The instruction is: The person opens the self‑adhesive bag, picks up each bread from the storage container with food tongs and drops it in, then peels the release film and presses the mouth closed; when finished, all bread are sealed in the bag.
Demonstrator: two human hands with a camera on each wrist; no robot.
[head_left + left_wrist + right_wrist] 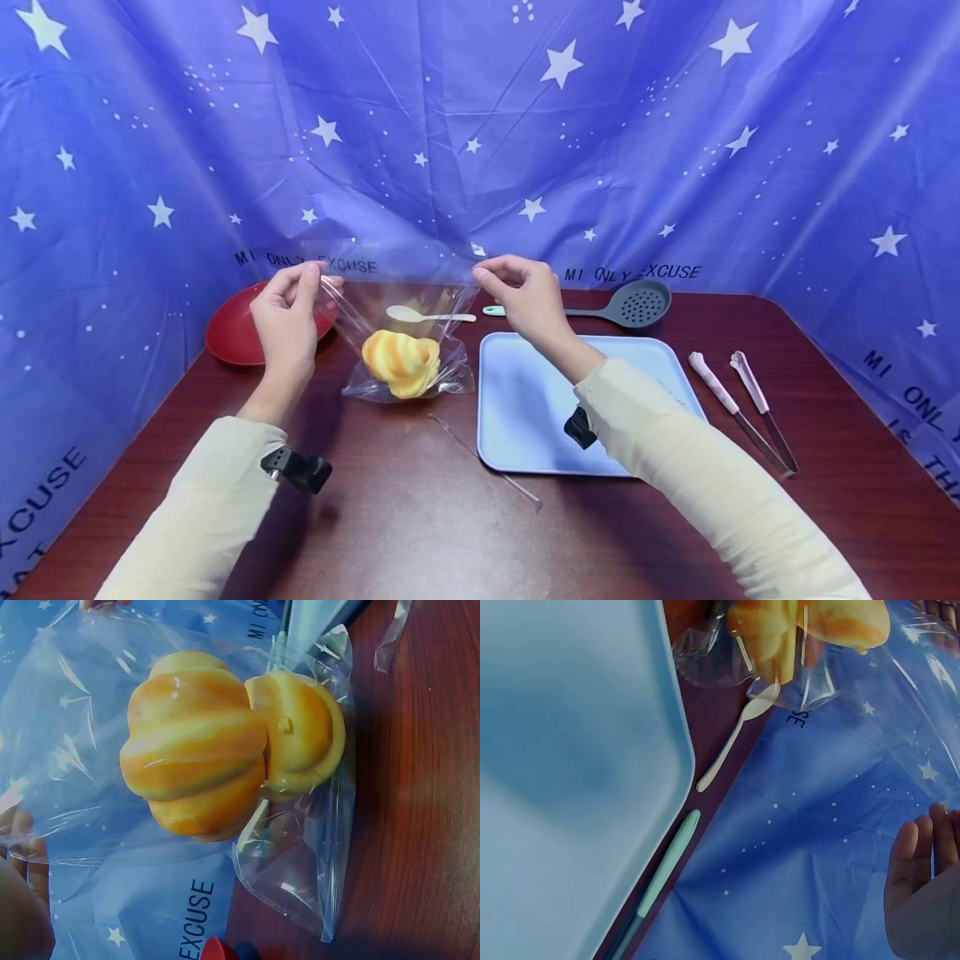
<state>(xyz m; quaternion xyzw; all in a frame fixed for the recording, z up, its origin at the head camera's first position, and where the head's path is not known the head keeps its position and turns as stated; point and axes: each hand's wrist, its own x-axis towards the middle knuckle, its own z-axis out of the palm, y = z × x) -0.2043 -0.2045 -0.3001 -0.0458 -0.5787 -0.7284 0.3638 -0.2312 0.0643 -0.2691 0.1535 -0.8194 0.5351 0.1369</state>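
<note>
A clear plastic bag (pixel 452 382) hangs with its mouth spread between both hands, its bottom at or just over the table. Inside lie two bread rolls: a ridged golden one (pixel 196 750) and a rounder one (pixel 296 735) pressed against it. My left hand (pixel 288 315) pinches the bag's upper left edge between thumb and fingers. At the upper right edge, my right hand (pixel 531 298) pinches the film in the same manner. The head view shows the rolls low in the bag, partly overlapping.
Right of the bag sits a pale blue tray (pixel 525 417); a clear thin strip (pixel 517 487) lies by its near left corner. Behind are a cream spoon (pixel 408 314) and a grey slotted ladle (pixel 637 307). A red plate (pixel 232 329) stands left, tongs (pixel 757 400) far right.
</note>
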